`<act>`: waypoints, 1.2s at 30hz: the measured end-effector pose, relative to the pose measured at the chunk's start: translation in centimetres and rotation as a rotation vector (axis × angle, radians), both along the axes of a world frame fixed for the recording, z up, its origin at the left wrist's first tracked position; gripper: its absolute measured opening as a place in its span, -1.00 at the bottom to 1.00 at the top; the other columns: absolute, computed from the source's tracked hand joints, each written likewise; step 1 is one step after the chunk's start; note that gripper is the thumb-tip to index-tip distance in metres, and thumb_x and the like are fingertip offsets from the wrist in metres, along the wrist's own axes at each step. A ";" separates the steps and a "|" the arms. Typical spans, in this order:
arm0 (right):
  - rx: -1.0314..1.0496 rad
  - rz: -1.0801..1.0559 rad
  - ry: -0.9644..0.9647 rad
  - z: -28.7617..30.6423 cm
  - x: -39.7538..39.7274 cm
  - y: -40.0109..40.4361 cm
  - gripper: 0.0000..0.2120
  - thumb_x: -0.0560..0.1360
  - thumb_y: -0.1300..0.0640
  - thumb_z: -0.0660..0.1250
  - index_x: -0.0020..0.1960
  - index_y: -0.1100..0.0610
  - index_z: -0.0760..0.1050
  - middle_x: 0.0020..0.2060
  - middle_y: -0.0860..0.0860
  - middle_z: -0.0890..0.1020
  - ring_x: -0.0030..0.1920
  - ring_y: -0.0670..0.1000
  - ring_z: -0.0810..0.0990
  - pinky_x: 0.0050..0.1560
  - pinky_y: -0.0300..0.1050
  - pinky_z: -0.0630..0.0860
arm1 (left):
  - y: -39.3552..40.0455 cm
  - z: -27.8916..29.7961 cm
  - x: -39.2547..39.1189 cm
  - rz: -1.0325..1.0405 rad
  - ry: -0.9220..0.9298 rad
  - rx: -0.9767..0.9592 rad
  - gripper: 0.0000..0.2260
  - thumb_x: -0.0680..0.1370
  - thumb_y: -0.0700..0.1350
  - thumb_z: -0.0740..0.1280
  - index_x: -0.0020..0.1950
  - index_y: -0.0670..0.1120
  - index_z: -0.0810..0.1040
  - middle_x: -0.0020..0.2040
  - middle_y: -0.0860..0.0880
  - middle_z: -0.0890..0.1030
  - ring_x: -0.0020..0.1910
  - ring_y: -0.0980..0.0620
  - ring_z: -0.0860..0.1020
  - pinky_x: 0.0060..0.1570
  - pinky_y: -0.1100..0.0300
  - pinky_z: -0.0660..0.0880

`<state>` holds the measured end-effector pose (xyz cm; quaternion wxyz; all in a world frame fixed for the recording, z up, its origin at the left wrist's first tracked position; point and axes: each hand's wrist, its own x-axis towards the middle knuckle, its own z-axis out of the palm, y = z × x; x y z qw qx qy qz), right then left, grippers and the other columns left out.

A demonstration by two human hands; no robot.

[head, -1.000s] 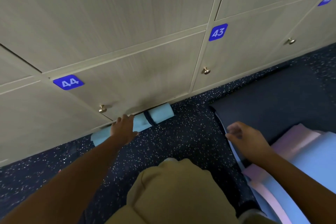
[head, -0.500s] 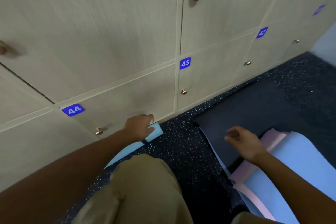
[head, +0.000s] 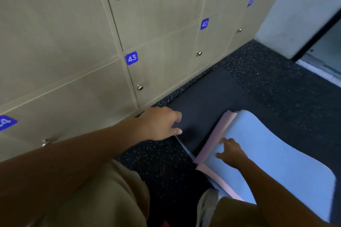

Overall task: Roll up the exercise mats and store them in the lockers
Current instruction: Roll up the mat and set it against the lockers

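Left hand [head: 160,124] loose-fingered over dark mat [head: 206,105] edge, right hand [head: 230,151] flat on blue mat [head: 267,145]

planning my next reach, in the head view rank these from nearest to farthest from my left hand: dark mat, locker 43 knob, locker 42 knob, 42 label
From the left hand:
1. dark mat, flat on the floor right at the fingertips.
2. locker 43 knob, just above on the lockers.
3. locker 42 knob, further up and right.
4. 42 label, higher on that door.
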<state>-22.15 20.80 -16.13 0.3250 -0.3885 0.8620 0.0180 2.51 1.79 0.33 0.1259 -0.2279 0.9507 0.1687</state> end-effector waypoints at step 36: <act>-0.133 -0.051 0.081 3.1 -5.0 3.3 -0.77 0.59 0.25 0.23 0.01 -0.07 0.53 0.05 0.08 0.63 0.04 0.15 0.58 -0.07 -0.15 0.34 | 3.2 1.1 -6.5 0.020 -0.210 0.249 -0.50 0.60 0.29 0.28 0.40 0.01 0.45 0.25 -0.04 0.55 0.08 -0.01 0.47 0.06 0.14 0.42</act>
